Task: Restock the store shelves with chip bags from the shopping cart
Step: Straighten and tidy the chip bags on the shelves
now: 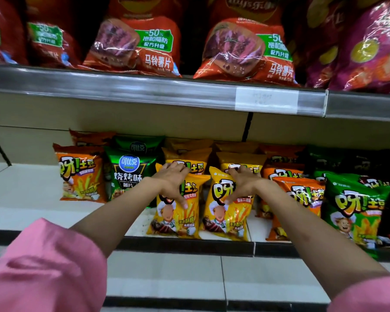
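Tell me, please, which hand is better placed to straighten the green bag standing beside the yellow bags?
Probably the left hand. It grips the left yellow bag, right beside the dark green bag. The right hand grips the other yellow bag, farther from it.

- I see my left hand bare, no glove, ring or watch on it.
- My right hand is bare as well.
- Both forearms are uncovered from wrist to near the elbow.
- A loose pink fabric left sleeve is bunched in soft folds.
- A matching pink right sleeve shows only its edge.
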`<action>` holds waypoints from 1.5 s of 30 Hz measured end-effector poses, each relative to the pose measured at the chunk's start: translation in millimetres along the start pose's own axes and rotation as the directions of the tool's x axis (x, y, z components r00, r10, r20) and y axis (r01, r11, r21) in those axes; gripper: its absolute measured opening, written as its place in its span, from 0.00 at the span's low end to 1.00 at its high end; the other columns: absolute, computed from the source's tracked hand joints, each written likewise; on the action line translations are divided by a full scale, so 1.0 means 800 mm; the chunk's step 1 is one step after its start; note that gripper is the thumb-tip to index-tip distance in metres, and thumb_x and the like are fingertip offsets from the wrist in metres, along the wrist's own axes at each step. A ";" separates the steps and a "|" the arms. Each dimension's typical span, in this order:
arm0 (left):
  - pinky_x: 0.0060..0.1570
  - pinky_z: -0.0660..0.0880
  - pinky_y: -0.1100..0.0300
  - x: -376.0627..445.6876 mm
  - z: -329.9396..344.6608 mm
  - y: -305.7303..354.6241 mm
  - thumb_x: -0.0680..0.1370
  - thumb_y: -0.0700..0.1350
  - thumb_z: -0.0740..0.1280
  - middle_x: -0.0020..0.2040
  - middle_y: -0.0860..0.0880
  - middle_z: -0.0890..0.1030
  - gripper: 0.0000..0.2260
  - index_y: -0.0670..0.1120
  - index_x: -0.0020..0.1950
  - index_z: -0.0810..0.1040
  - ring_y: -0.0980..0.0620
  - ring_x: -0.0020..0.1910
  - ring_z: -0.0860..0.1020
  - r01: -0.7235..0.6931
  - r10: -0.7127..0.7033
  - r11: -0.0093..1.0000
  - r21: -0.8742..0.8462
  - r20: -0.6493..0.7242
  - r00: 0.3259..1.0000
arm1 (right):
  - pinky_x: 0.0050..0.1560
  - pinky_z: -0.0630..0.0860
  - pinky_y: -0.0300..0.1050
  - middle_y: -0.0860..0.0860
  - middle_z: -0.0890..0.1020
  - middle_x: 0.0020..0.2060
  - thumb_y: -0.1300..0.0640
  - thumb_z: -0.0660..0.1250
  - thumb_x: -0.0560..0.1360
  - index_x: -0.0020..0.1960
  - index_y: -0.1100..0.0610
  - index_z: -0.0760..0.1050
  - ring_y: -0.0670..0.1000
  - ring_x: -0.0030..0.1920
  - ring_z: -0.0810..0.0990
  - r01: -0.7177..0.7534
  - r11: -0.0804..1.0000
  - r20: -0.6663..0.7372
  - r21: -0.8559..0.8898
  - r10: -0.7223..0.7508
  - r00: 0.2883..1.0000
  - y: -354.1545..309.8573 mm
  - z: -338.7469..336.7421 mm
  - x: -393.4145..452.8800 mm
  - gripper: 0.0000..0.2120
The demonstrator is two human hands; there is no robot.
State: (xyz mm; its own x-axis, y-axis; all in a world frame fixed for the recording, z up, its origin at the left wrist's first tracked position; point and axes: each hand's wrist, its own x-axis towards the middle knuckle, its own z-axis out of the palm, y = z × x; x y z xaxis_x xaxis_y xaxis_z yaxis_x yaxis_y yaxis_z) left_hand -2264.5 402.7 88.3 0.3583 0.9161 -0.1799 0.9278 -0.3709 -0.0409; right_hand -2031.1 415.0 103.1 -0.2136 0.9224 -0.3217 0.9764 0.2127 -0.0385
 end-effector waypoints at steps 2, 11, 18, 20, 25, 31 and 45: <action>0.74 0.47 0.45 -0.001 0.005 0.007 0.63 0.64 0.75 0.74 0.43 0.59 0.51 0.44 0.76 0.53 0.43 0.74 0.54 0.012 -0.011 0.999 0.047 -0.008 1.000 | 0.73 0.45 0.63 0.58 0.50 0.77 0.42 0.76 0.65 0.78 0.51 0.42 0.60 0.77 0.48 -0.003 0.999 0.016 0.036 0.002 1.000 -0.003 0.011 -0.002 0.55; 0.71 0.50 0.42 -0.005 0.000 0.023 0.64 0.65 0.74 0.69 0.41 0.61 0.48 0.44 0.73 0.55 0.41 0.71 0.58 0.103 -0.074 0.986 0.128 -0.216 0.974 | 0.71 0.52 0.63 0.54 0.62 0.74 0.47 0.77 0.66 0.73 0.53 0.53 0.58 0.74 0.58 0.083 0.993 -0.162 -0.081 -0.095 0.982 0.009 0.003 -0.016 0.45; 0.70 0.53 0.43 -0.002 -0.001 0.023 0.63 0.65 0.74 0.66 0.43 0.63 0.47 0.43 0.71 0.57 0.43 0.67 0.61 0.104 -0.078 0.991 0.082 -0.270 0.960 | 0.71 0.52 0.64 0.53 0.64 0.71 0.47 0.78 0.64 0.71 0.50 0.55 0.57 0.72 0.60 0.112 0.990 -0.180 -0.090 -0.126 0.975 0.017 0.004 -0.009 0.44; 0.70 0.53 0.43 -0.001 -0.001 0.026 0.63 0.65 0.74 0.66 0.43 0.63 0.47 0.44 0.71 0.57 0.43 0.68 0.60 0.099 -0.077 0.992 0.075 -0.259 0.963 | 0.71 0.53 0.64 0.53 0.63 0.71 0.47 0.78 0.64 0.72 0.50 0.53 0.57 0.72 0.60 0.112 0.988 -0.166 -0.108 -0.129 0.978 0.019 0.007 -0.009 0.46; 0.70 0.53 0.44 0.004 0.004 0.038 0.63 0.65 0.74 0.67 0.42 0.61 0.47 0.44 0.71 0.57 0.43 0.69 0.59 0.074 -0.053 0.994 0.081 -0.234 0.971 | 0.69 0.55 0.63 0.54 0.63 0.69 0.46 0.78 0.64 0.72 0.50 0.53 0.58 0.72 0.61 0.081 0.994 -0.170 -0.068 -0.091 0.981 0.029 0.008 -0.009 0.47; 0.70 0.54 0.44 0.006 0.008 0.039 0.63 0.65 0.75 0.67 0.43 0.61 0.47 0.44 0.71 0.57 0.43 0.68 0.59 0.086 -0.067 0.994 0.073 -0.236 0.969 | 0.72 0.48 0.64 0.55 0.58 0.72 0.46 0.77 0.66 0.75 0.52 0.50 0.59 0.74 0.54 0.063 0.995 -0.178 -0.075 -0.075 0.981 0.032 0.021 -0.007 0.48; 0.73 0.43 0.40 -0.032 -0.027 0.061 0.64 0.68 0.71 0.73 0.41 0.56 0.52 0.45 0.76 0.51 0.41 0.74 0.53 0.116 -0.096 0.991 0.068 -0.240 0.966 | 0.73 0.42 0.65 0.57 0.53 0.74 0.39 0.74 0.66 0.77 0.49 0.43 0.59 0.76 0.48 0.057 0.993 -0.220 -0.106 -0.079 0.972 0.013 -0.007 -0.057 0.53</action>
State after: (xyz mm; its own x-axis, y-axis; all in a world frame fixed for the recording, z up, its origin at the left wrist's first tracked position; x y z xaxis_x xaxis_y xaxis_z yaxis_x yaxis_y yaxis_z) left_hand -2226.6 364.2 112.5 0.2817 0.9572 0.0663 0.9537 -0.2717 -0.1287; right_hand -2011.7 377.0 122.5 -0.2921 0.9509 -0.1021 0.9537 0.2976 0.0436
